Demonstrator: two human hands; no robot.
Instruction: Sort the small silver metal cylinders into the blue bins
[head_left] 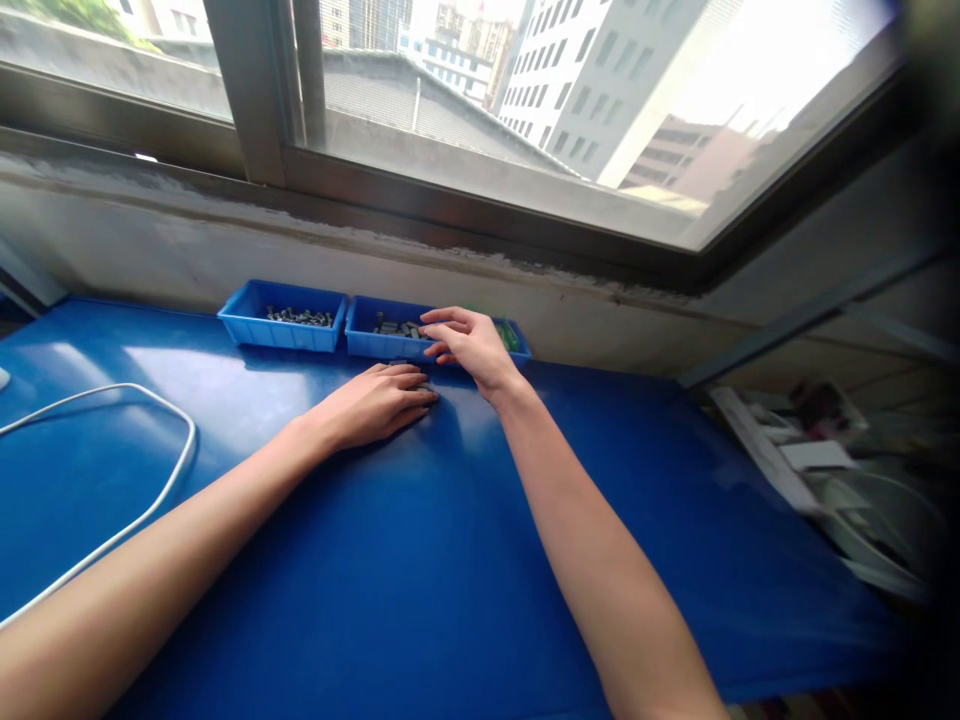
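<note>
And right here, under the left hand (379, 405), most of the action is hidden: the hand lies palm down on the blue tabletop (450, 560), fingers stretched out flat and close together, and they cover much of a few small grey pieces (398, 362). Bits of grey peek out just past the knuckles and around the fingertips; how many lie underneath, I cannot tell.

Over to the right hand (476, 350), up by the near edge of the grey-block bin (382, 343), its fingers loosely bent with gaps between them. It blocks the bin's right part, so the green item (510, 335) beyond the wrist may sit in that same bin or in a separate one. The grey blocks (397, 327) show to the left of the right hand's fingertips, while the loose pieces lie nearer the person, below and left of that hand.

Further left, well apart from both hands, the dark-parts bin (286, 334) stands end to end with its neighbour, small dark parts (300, 317) across its floor. A white cable (187, 440) loops in, cut off at the left edge. Far right, the clutter (817, 460) blurs into shadow, below the window (480, 190).
</note>
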